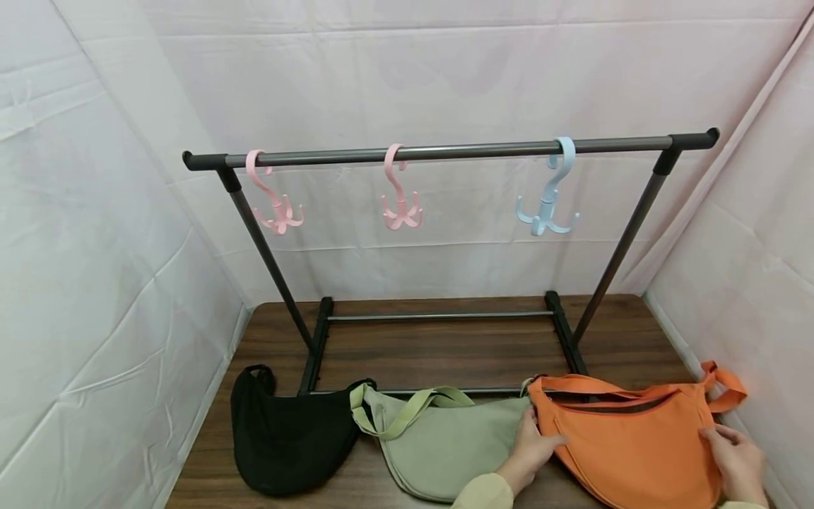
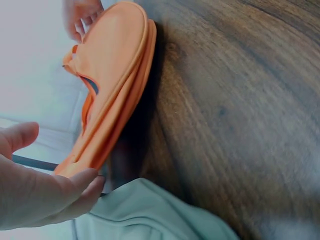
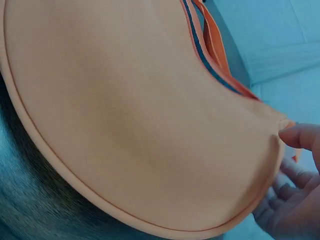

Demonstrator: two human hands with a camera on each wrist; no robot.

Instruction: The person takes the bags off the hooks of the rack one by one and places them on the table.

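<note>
An orange crescent bag [image 1: 636, 449] with a dark zip opening lies at the right front of the table. My left hand [image 1: 533, 445] is at its left end; in the left wrist view straight fingers [image 2: 85, 182] overlap that end, and the thumb stands apart from it. At the bag's other end, my right hand [image 1: 738, 456] pinches the edge, with the thumb [image 3: 300, 135] at the corner and the other fingers partly hidden behind. A sage-green bag [image 1: 454, 442] with a light green strap lies directly left of my left hand.
A black bag [image 1: 289, 438] lies at the left front. Behind the bags stands a dark metal rack [image 1: 470, 152]. From its bar hang a left pink hook [image 1: 276, 212], a middle pink hook [image 1: 400, 212] and a blue hook [image 1: 545, 208]. White cloth [image 1: 95, 283] encloses the wooden table.
</note>
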